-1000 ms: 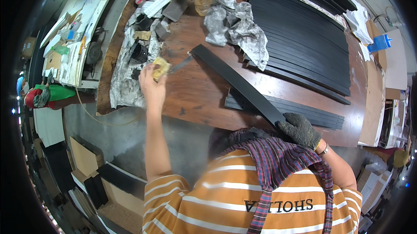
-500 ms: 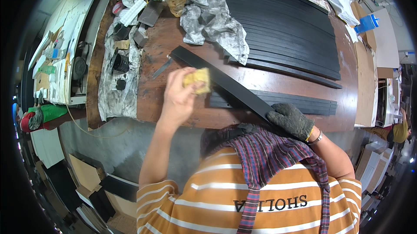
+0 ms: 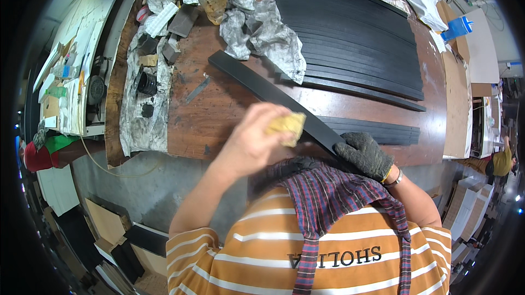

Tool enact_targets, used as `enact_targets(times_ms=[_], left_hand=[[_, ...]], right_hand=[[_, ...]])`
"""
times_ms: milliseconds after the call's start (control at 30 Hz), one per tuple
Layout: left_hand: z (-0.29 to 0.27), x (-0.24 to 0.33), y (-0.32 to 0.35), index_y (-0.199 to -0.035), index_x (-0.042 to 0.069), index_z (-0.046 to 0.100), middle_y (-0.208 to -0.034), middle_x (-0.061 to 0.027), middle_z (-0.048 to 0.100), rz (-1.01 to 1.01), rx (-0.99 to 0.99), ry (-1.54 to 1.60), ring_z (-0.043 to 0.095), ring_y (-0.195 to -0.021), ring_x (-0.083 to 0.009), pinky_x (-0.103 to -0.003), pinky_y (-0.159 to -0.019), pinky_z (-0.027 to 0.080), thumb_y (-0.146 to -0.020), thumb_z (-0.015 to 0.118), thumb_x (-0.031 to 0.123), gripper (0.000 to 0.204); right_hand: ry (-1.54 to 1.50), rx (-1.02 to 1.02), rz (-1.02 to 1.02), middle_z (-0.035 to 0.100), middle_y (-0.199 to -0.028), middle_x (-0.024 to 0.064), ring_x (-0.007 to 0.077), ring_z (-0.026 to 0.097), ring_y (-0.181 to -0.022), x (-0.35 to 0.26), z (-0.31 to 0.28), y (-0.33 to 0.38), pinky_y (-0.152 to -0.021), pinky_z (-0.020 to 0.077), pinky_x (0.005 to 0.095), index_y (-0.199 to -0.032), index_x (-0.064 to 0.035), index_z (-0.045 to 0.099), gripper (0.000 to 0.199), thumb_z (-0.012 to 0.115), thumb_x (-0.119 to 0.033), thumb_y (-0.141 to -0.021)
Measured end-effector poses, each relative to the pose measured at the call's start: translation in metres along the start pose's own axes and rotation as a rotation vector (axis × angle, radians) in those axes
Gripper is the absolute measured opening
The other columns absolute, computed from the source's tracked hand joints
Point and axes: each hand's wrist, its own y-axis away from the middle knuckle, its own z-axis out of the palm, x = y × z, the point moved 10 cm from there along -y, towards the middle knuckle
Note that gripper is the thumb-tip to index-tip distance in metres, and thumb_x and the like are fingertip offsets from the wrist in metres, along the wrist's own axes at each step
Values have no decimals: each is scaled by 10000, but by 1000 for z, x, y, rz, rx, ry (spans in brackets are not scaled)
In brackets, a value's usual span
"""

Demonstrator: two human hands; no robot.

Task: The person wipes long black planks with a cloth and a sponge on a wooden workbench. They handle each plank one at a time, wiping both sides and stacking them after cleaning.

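At the desk's (image 3: 191, 120) near edge, yellow sponge (image 3: 288, 127) in curled left hand (image 3: 252, 137), black bar (image 3: 257, 85) in closed, gloved right hand (image 3: 363, 156); upside-down dark lettering (image 3: 350, 256) on shirt (image 3: 246, 238).

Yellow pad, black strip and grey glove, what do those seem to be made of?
Yellow pad: probably matte sponge or foam, going by its soft, ragged-looking edges. Black strip: perhaps painted wood or coated metal; its even, low-sheen black face hides which. Grey glove: likely knitted fabric, given its fuzzy, matte surface.
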Motion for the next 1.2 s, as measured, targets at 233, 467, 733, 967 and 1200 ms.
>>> enact_targets(times_ms=[233,467,733,967,1200], left_hand=[[-77,-63,-6,-1022,131,746,-1256,-129,608,-156,228,-272,552,-1193,-344,-424,-1015,492,-750,656,-116,379],[-52,-14,-11,-1040,140,756,-1265,-154,584,-19,121,-227,566,-1194,-334,-415,-1001,501,-720,703,-102,404],[-134,-83,-3,-1041,54,726,-1297,-118,592,-264,354,-383,554,-1221,-314,-385,-1045,473,-711,664,-146,391],[-139,-77,-2,-1123,32,721,-1333,-133,567,-257,437,-273,556,-1252,-290,-364,-1051,466,-713,650,-140,450],[-2,21,-25,-1025,123,739,-1228,-147,595,-17,197,-200,558,-1171,-342,-436,-992,498,-711,671,-92,387]], right_hand=[[44,176,23,637,-777,229,370,615,-696,-3,-21,17,-659,482,442,-935,22,687,330,639,-304,-927],[-21,134,105,691,-881,233,400,663,-809,9,-20,30,-758,517,456,-992,23,712,397,664,-359,-894],[-68,193,113,707,-958,228,398,673,-872,26,-17,51,-799,524,447,-1081,0,711,419,683,-368,-881],[-13,239,122,707,-1068,210,394,674,-900,34,-13,58,-813,537,444,-1145,-26,699,438,688,-375,-880],[533,409,-488,673,-1050,201,396,646,-887,-11,-18,49,-729,513,477,-1010,-20,636,195,662,-106,-837]])
